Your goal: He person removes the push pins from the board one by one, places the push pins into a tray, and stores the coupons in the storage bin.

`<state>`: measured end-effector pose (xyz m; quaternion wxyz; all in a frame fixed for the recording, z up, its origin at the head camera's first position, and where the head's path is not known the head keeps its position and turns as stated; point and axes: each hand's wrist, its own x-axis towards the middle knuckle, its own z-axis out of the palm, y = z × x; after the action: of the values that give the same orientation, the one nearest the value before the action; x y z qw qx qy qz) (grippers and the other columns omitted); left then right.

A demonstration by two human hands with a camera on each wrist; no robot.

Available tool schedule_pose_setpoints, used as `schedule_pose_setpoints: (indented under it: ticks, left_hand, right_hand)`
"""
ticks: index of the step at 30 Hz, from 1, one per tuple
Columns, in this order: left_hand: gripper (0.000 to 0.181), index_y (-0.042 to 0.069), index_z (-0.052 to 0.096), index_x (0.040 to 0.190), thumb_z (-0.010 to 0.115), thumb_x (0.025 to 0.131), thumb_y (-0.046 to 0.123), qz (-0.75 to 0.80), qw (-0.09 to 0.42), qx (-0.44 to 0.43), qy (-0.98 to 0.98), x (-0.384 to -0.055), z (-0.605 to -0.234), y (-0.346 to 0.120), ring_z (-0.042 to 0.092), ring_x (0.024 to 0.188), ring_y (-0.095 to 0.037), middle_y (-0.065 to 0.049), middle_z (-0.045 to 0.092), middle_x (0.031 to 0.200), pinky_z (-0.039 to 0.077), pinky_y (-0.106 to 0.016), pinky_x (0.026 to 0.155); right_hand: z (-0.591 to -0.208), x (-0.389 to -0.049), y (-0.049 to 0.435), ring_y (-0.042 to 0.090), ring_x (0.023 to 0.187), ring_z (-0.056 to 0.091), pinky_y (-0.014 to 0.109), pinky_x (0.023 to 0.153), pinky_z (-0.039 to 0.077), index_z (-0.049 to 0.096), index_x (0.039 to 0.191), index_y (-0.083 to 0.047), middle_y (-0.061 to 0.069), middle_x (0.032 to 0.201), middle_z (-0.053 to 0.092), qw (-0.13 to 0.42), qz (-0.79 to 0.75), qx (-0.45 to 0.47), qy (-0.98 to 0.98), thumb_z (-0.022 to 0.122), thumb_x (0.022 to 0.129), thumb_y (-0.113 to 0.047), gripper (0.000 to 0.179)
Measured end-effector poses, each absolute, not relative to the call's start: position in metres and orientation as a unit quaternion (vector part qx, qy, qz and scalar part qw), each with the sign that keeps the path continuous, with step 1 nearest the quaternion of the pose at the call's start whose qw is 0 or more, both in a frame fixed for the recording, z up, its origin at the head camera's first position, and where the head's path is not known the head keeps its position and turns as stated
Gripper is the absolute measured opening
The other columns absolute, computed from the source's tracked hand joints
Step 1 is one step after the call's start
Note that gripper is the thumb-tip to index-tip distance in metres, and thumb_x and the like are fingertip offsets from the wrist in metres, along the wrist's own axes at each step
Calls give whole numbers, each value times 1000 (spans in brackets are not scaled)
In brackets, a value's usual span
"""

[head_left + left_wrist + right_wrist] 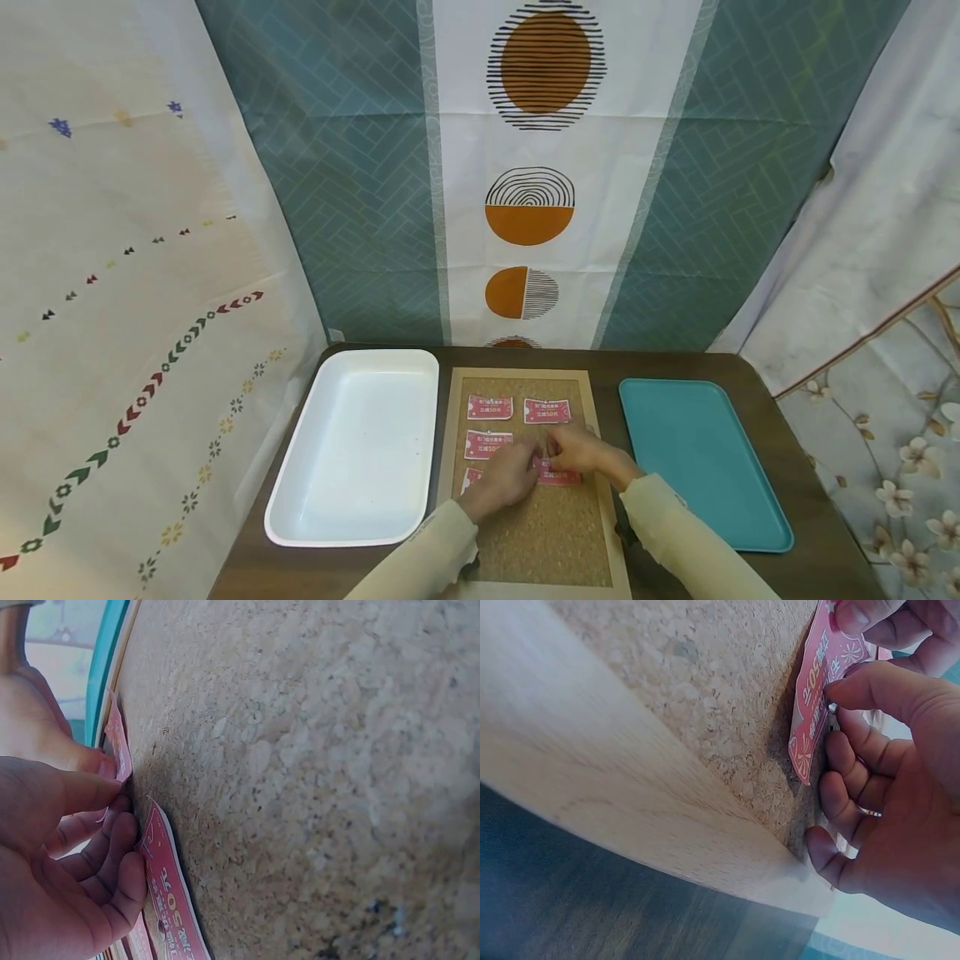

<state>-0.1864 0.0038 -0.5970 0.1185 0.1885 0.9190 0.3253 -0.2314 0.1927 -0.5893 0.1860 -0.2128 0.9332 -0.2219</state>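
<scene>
A framed cork board [543,542] lies on the table with several pink paper coupons on it. Over the right column, my left hand [506,477] pinches the left edge of a coupon [561,478] between thumb and index finger. From the other side my right hand [585,452] holds a small shiny pushpin [832,709] at that coupon's upper edge, thumb and index finger together. The coupon [814,694] stands slightly off the cork in the right wrist view. Beside my left hand's curled fingers lies another coupon [174,892], in the left column.
A white tray [352,533] stands left of the board and a teal tray [708,467] right of it. Two further coupons, upper left [490,407] and upper right [547,411], sit higher on the cork. Patterned cloths hang behind the dark table [817,533].
</scene>
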Motion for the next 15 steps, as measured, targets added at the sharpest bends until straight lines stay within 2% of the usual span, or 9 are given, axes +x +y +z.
schedule_pose_setpoints:
  ticks: [8,15]
  left_hand:
    - [21,6,71,117,72,97,8,330,118,188,917,-185,-598,2,54,67,-7,1,65,86,46,-24,58]
    - [22,7,70,118,72,96,8,333,118,186,917,-185,-599,3,56,71,-7,-1,68,93,47,-24,61]
  right_hand:
    - [-591,-232,193,14,73,52,42,75,38,64,81,-19,-8,73,58,182,-222,-223,931,82,88,-17,20]
    - [-587,-229,192,15,74,52,41,75,39,64,81,-17,-7,74,59,180,-216,-218,934,83,88,-15,20]
